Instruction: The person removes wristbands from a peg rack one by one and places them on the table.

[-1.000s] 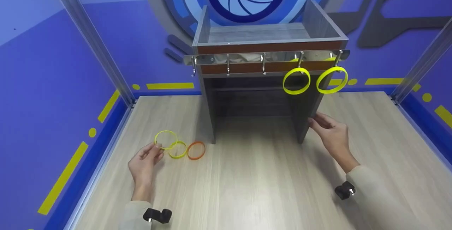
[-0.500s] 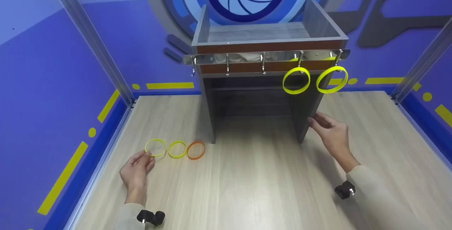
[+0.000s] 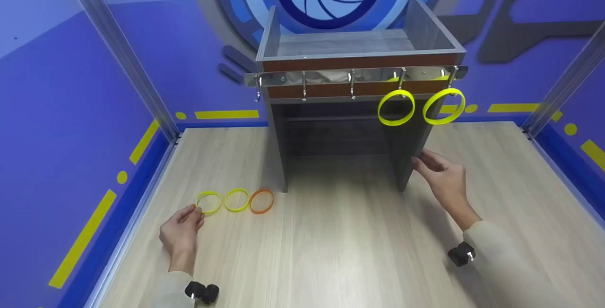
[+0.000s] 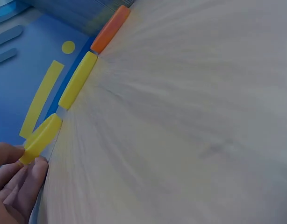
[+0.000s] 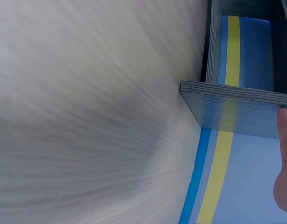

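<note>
My left hand (image 3: 179, 232) pinches the near left edge of a yellow wristband (image 3: 219, 204) close over the table at the left. In the left wrist view, the thumb and fingers close on this yellow band. A second yellow wristband (image 3: 237, 210) lies just to its right, followed by an orange wristband (image 3: 263, 212). My right hand (image 3: 446, 180) holds the side panel (image 5: 241, 109) of a grey wooden shelf (image 3: 279, 147); a digit rests on the panel's front edge in the right wrist view, the other fingers hidden there.
A metal hook rail (image 3: 326, 77) runs across the shelf's front. Two yellow wristbands, a left one (image 3: 379, 114) and a right one (image 3: 427, 114), hang from its right hooks. Blue printed walls (image 3: 61, 124) enclose the wooden table (image 3: 331, 251).
My left hand has moved left and toward me, drawing the yellow wristband away from the second yellow one and lowering it to the table. The right hand has stayed put.
</note>
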`<state>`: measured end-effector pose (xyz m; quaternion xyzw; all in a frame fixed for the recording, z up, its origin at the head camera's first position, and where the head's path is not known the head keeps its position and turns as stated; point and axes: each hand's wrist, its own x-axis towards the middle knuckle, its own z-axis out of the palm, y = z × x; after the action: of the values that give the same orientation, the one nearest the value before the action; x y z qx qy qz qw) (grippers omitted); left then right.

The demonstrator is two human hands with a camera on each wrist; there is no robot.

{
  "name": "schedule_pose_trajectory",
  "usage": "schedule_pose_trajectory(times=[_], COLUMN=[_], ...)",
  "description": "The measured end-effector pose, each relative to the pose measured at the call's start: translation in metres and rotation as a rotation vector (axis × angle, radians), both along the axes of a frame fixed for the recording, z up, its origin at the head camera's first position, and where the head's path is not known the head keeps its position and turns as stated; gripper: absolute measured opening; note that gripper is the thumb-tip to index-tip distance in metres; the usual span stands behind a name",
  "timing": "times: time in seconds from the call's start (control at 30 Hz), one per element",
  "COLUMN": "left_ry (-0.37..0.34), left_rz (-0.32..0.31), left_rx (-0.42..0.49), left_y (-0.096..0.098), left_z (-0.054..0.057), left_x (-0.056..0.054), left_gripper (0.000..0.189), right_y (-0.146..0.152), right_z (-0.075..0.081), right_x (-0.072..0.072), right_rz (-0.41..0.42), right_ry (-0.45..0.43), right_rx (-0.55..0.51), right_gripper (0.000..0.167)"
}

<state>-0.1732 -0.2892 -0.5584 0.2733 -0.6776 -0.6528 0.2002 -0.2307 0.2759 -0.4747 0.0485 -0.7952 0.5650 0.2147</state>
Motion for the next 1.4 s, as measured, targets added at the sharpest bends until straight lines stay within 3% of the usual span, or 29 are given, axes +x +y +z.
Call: schedule_pose_trajectory(times=[0.23, 0.37, 0.53, 1.07, 1.4], left_ry=[-0.075, -0.040, 0.026, 0.264, 0.423], left_rz=[0.068, 0.070, 0.028, -0.138, -0.259], left_rx=[-0.396, -0.487, -0.475, -0.294, -0.257], left_y=[0.003, 0.010, 0.025, 0.074, 0.107], left_z=[0.003, 0.008, 0.017, 0.055, 0.073], left_x=[0.001, 0.001, -0.001, -0.014, -0.020], left_gripper=[0.024, 0.022, 0.024, 0.028, 0.028], right_y=[0.011, 0.015, 0.016, 0.015, 0.016], right_z=[-0.020, -0.026, -0.027, -0.026, -0.027], right_x=[-0.013, -0.017, -0.017, -0.015, -0.016], right_rz=[-0.009, 0.003, 0.021, 0.033, 0.024], right_ry=[-0.002, 0.008, 0.010, 0.015, 0.031], right_rx=[0.009, -0.001, -0.010, -0.014, 0.017], right_gripper=[0.031, 0.030, 0.031, 0.034, 0.031])
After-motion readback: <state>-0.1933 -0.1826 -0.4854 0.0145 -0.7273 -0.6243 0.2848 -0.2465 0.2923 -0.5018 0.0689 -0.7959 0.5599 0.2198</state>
